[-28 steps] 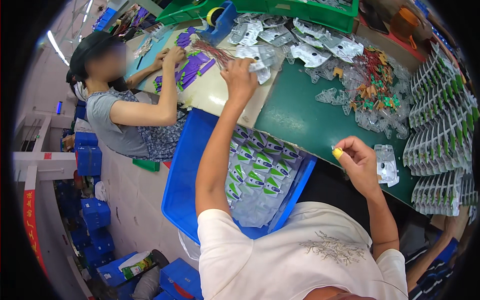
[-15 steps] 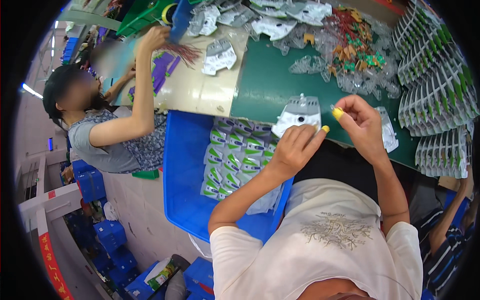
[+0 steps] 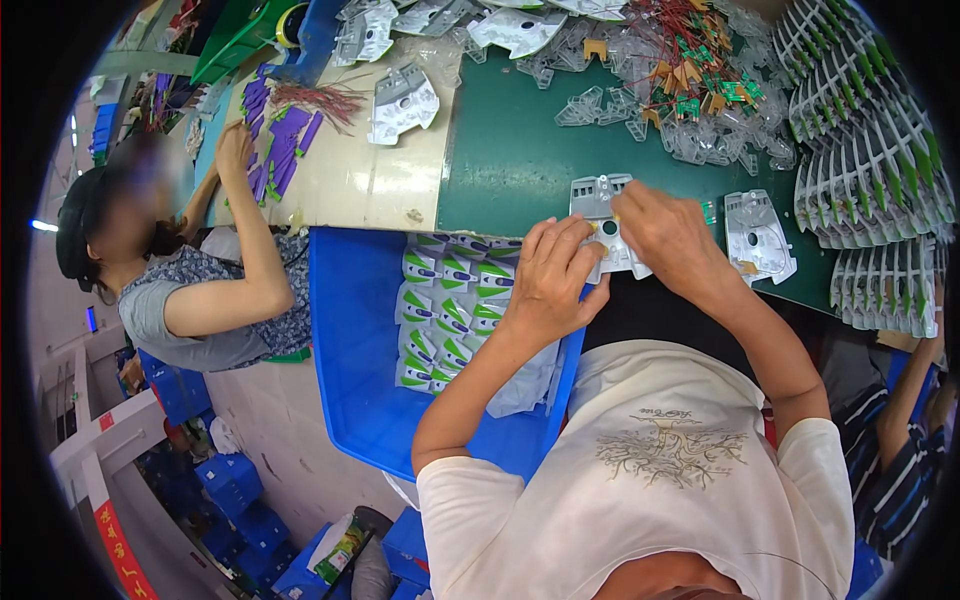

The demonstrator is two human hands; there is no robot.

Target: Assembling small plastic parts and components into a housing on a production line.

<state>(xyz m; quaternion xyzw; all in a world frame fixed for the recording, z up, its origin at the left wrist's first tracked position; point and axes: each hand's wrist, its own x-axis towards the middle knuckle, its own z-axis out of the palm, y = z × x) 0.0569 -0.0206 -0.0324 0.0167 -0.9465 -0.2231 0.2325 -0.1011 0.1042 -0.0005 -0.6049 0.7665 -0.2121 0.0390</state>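
Left hand point(image 3: 550, 270) grips left edge of grey-and-white plastic shell point(image 3: 618, 250) | right hand point(image 3: 668, 238) curled over its right side, hold hidden from me | shell between both, grey end away, at green table point(image 3: 520, 140)

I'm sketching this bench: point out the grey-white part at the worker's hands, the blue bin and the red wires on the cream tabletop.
Grey-white part point(image 3: 597, 205): head view, on its grey upper section.
Blue bin point(image 3: 352, 340): head view, on its left wall.
Red wires point(image 3: 316, 97): head view, mid-bundle.
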